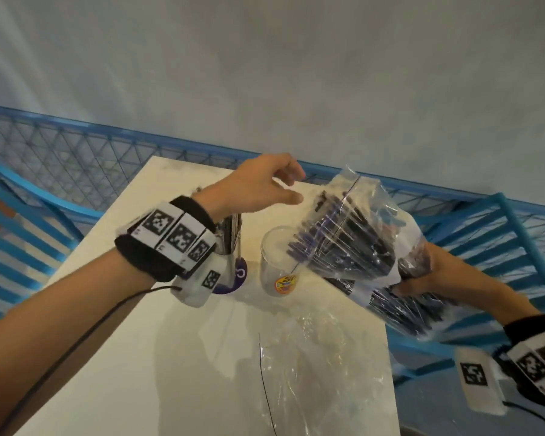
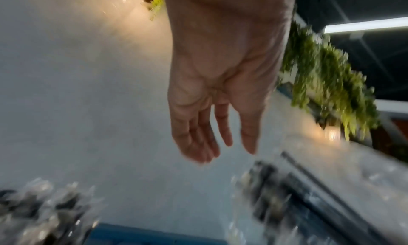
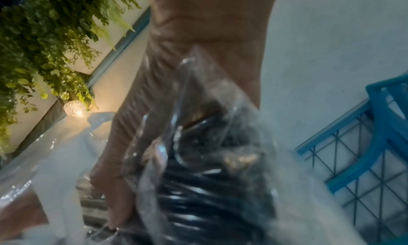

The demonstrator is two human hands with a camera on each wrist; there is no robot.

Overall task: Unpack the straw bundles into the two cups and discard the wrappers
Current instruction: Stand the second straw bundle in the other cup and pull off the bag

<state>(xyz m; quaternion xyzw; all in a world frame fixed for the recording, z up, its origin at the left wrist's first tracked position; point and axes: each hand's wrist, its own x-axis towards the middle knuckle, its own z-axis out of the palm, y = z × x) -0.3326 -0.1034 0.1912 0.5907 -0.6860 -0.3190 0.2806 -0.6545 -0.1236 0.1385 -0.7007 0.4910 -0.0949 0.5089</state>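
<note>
My right hand (image 1: 417,275) grips a clear-wrapped bundle of dark straws (image 1: 350,237), tilted with its open end over an empty clear cup (image 1: 276,269) that bears a colourful sticker. In the right wrist view the thumb and fingers (image 3: 120,201) curl round the wrapped straws (image 3: 209,196). A second wrapped bundle (image 1: 403,309) shows just under that hand; whether it is held I cannot tell. My left hand (image 1: 283,187) hovers open beside the bundle's top, holding nothing, fingers (image 2: 205,144) straight. Behind my left wrist a second cup (image 1: 230,234) holds straws.
An empty clear wrapper (image 1: 312,369) lies on the white table (image 1: 158,341) near its front right. A blue mesh railing (image 1: 92,146) runs behind the table, with blue chairs at left (image 1: 19,221) and right (image 1: 501,228). The table's right edge is close to my right arm.
</note>
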